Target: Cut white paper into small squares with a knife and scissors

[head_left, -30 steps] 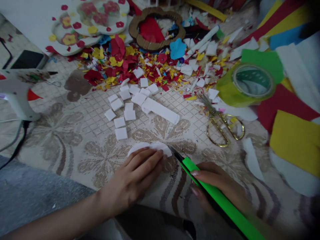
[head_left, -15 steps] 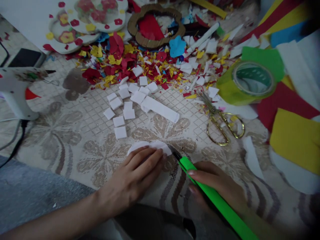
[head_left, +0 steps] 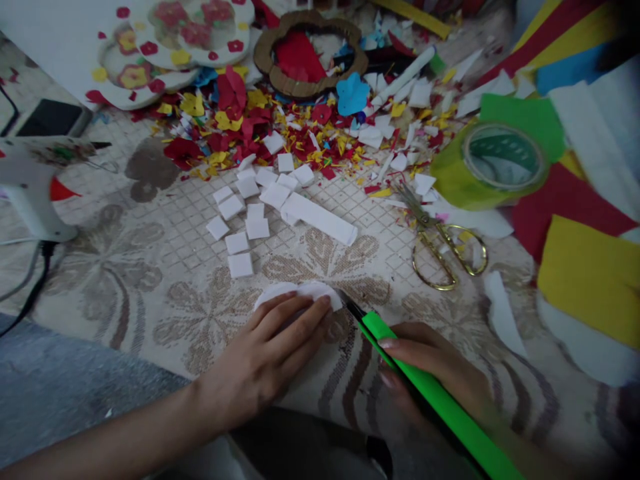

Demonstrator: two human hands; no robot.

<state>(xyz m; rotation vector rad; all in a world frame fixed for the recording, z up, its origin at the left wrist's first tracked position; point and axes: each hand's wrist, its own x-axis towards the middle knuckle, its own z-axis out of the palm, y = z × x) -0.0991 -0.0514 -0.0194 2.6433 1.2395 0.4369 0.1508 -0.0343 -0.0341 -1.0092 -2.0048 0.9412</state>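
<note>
My left hand (head_left: 265, 357) lies over a white scalloped piece (head_left: 316, 289), its fingers stretched out and pressing the piece against the tablecloth. The palm and fingers cover most of that piece. At the right, my right hand (head_left: 443, 363) is closed around a utility knife (head_left: 420, 380) with a bright green handle. The knife's dark blade points up and left, its tip touching the right edge of the white piece. Just beyond my left hand lie several small white squares (head_left: 241, 265) and a white strip (head_left: 323, 219).
Gold-handled scissors (head_left: 425, 223) lie right of centre, near a roll of tape (head_left: 493, 167). A glue gun (head_left: 33, 180) stands at left with its cord. Colourful scraps (head_left: 295, 130), a brown flower-shaped ring (head_left: 260, 50) and decorated white frames (head_left: 175, 80) fill the back.
Almost nothing differs. The knife and my right hand have shifted very slightly at the edge of the white piece, and the view has moved a little.
</note>
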